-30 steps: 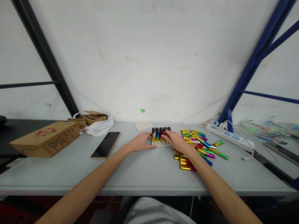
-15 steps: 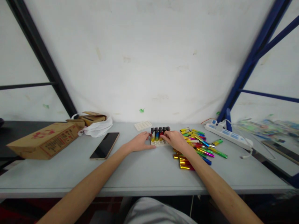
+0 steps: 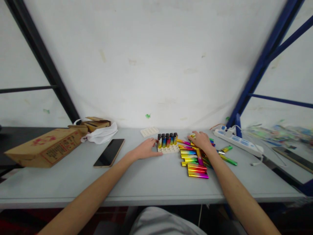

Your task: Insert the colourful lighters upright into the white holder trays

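Observation:
A white pitted tray [image 3: 168,149] holds a row of upright lighters [image 3: 168,140] with black tops and shiny coloured bodies. My left hand [image 3: 146,149] spans the tray's left end, its thumb at the front corner and its fingers farther back, holding it. Over the back of a loose heap of shiny metallic-coloured lighters [image 3: 189,156], to the right of the tray, is my right hand [image 3: 201,141]. Its fingers are apart and reach down among the pieces; nothing shows in its grasp, though the palm side is hidden.
Another white pitted tray [image 3: 149,132] lies behind, near the wall. To the left are a phone [image 3: 109,153], a cardboard box [image 3: 46,147], a white plastic bag [image 3: 102,134] and a smaller opened box [image 3: 96,123]. A power strip [image 3: 238,141] with cables is at the right.
My right hand has left the row of lighters in the tray and moved right, onto the heap. More of the row and tray now shows. My left hand has stayed in place.

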`<state>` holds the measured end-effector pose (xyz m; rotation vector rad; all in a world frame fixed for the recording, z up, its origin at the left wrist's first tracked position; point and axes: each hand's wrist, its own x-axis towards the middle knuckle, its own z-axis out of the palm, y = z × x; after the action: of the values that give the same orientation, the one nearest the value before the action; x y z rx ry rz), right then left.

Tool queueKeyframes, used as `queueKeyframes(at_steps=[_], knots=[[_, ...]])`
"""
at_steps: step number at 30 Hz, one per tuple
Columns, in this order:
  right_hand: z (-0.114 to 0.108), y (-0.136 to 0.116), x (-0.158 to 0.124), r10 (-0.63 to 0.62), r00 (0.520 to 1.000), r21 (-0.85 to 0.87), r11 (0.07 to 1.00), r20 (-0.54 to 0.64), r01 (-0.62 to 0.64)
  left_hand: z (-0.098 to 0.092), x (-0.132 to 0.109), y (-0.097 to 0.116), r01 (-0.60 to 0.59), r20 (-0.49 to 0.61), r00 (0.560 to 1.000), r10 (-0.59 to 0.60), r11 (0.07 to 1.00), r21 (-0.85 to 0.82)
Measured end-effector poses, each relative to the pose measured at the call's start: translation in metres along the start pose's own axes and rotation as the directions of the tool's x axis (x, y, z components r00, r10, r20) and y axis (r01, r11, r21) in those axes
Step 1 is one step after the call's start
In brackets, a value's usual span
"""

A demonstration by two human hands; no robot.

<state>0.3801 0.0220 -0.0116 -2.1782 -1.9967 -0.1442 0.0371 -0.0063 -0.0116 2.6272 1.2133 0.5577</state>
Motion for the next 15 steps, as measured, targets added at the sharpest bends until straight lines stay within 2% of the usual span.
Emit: queueKeyframes(at_steps=[2,4,15], knots=[[0.000,0.000,0.002,0.000,0.998,0.000,1.000,0.067,0.000,0.000,0.000,0.000,0.006,0.006,1.000,-0.006,1.000,0.005],[-0.002,-0.003,0.001,-0.002,0.996,-0.001,1.000,0.084,0.002,0.000,0.000,0.000,0.007,0.007,1.000,-0.007,1.000,0.005],[0.000,-0.014,-0.001,-0.020,0.999,0.026,0.999,-0.050,0.021,0.000,-0.001,0.000,0.006,-0.018,1.000,-0.007,1.000,-0.016]])
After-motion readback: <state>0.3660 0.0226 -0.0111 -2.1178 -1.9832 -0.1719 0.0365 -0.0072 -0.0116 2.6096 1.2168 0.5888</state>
